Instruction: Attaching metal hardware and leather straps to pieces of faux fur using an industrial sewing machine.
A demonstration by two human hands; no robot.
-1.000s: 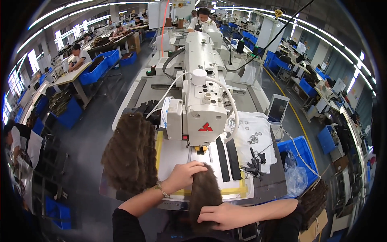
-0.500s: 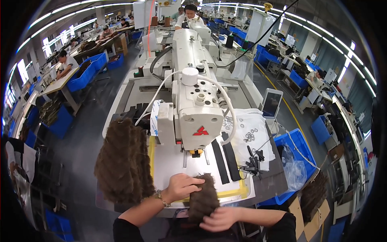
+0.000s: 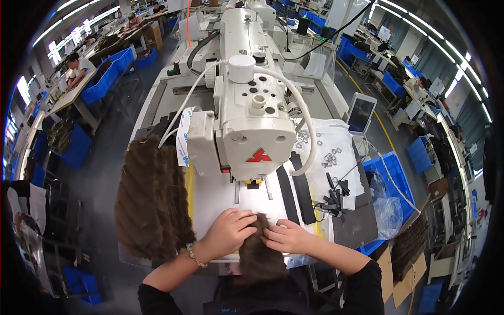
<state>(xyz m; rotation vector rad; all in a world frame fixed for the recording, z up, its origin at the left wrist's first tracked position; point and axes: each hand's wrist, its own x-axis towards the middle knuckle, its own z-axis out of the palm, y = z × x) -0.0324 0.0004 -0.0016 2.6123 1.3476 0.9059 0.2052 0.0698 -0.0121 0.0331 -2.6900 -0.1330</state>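
Observation:
A strip of brown fur [image 3: 262,260] hangs over the front edge of the white work plate [image 3: 215,202]. My left hand [image 3: 227,233] grips its left side near the upper end, fingers curled onto the pile. On the opposite side my right hand [image 3: 289,236] pinches the same piece, fingertips pressed into the fur. Just beyond both hands stands the head of a white industrial sewing machine [image 3: 257,139], its yellow-tipped foot [image 3: 253,184] above the plate. The fur's lower end drops toward my lap.
Left of the plate lies a stack of brown fur pieces [image 3: 152,205]. To the right are black straps [image 3: 302,194], metal rings [image 3: 332,157] and small black pieces [image 3: 333,199] on white cloth. A tablet [image 3: 361,114] and a blue bin [image 3: 391,184] stand further right.
My right hand has moved up from the fur's lower end to its upper right side. My left hand has shifted slightly up and left. The whole view has tilted down.

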